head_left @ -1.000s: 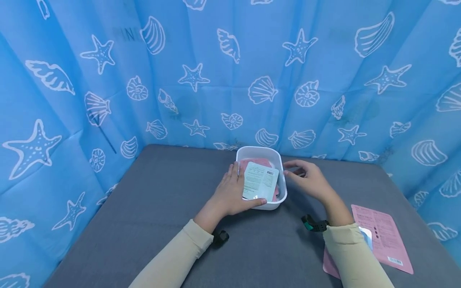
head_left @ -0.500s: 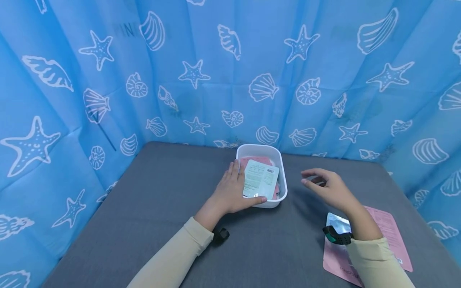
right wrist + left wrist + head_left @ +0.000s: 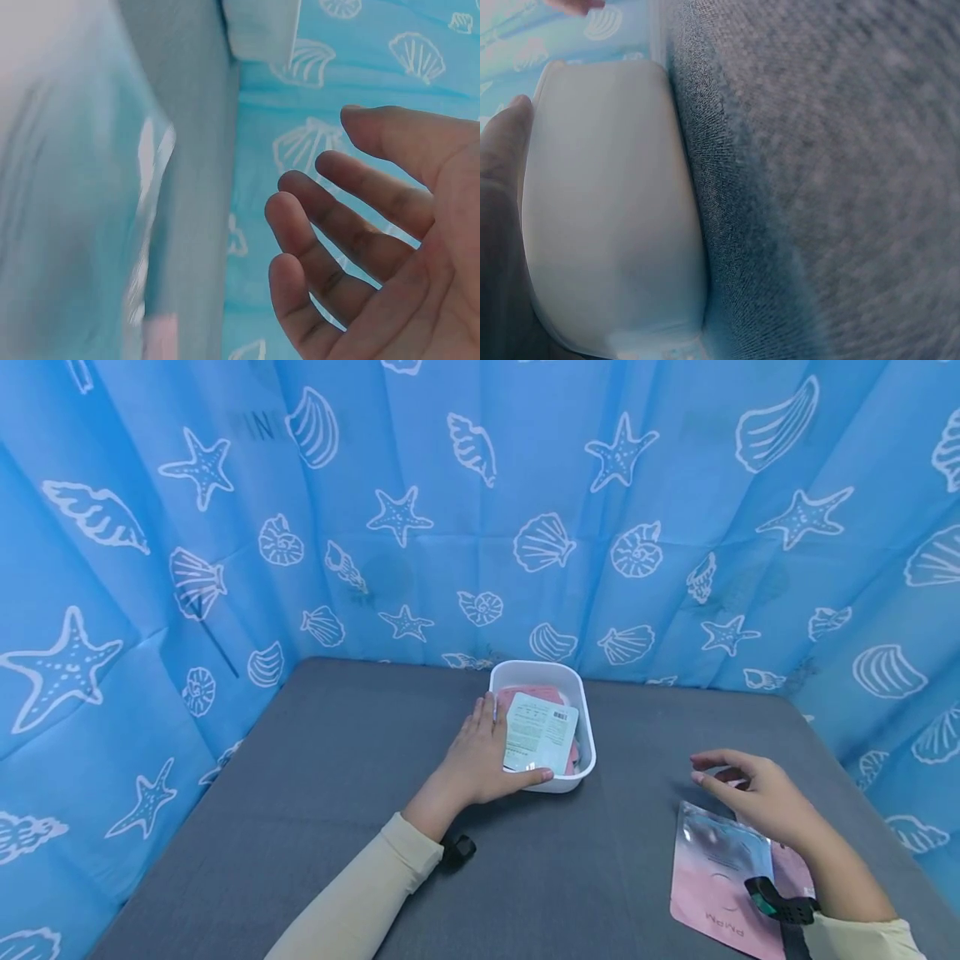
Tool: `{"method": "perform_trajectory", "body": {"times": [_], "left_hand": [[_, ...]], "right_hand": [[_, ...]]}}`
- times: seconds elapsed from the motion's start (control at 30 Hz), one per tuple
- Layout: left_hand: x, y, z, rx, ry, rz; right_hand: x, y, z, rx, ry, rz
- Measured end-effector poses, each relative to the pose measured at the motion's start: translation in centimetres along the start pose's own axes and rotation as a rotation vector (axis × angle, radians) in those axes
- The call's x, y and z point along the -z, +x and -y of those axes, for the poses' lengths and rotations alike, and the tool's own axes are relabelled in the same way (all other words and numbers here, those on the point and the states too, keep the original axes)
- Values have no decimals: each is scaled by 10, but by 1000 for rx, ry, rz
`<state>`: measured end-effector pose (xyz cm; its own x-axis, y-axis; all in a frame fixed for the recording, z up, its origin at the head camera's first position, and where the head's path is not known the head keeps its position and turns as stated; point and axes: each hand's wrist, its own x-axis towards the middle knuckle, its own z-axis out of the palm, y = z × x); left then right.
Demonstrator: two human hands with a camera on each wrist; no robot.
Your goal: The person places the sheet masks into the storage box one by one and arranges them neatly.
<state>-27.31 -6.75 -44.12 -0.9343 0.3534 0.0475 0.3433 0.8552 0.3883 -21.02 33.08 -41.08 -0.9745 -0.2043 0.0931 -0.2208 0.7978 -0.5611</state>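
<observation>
My left hand [image 3: 476,760] rests against a white plastic bin [image 3: 589,747], fingers straight along its left side and thumb over the front rim. Inside it, a pale green flat packet [image 3: 542,731] lies on top of pink packets [image 3: 525,694]. In the left wrist view the bin's wall [image 3: 607,202] stands beside the thumb [image 3: 506,142]. My right hand [image 3: 765,789] is in the air, loosely curled with nothing in it. Under it lies a pink and silver sheet mask packet [image 3: 720,860], overlapping another pink packet [image 3: 791,868], which the right forearm partly hides.
Grey cloth [image 3: 360,760] covers the table. A blue curtain [image 3: 442,510] with shell and starfish prints hangs close behind the bin and along both sides. Each wrist wears a black strap, the right one [image 3: 780,903] over the packets.
My right hand has moved away from the bin's right side, rightward and toward me, to over the packets. The left hand and the bin stay in place.
</observation>
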Motion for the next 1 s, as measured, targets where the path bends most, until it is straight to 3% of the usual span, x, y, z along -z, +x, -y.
{"method": "perform_trajectory", "body": {"times": [0.2,0.4,0.53,1.0], "left_hand": [[-3,0,1,1,4,6],[-3,2,2,-1,9,0],[-2,1,2,2,7,-2],[-1,-1,0,-3,-3,-5]], "right_hand": [[2,-25,-20,-58,-24,58],[3,-42,-34,-41,-19,48],[5,-47,-40,-11,-24,27],[16,-53,-47,-103,-73,135]]}}
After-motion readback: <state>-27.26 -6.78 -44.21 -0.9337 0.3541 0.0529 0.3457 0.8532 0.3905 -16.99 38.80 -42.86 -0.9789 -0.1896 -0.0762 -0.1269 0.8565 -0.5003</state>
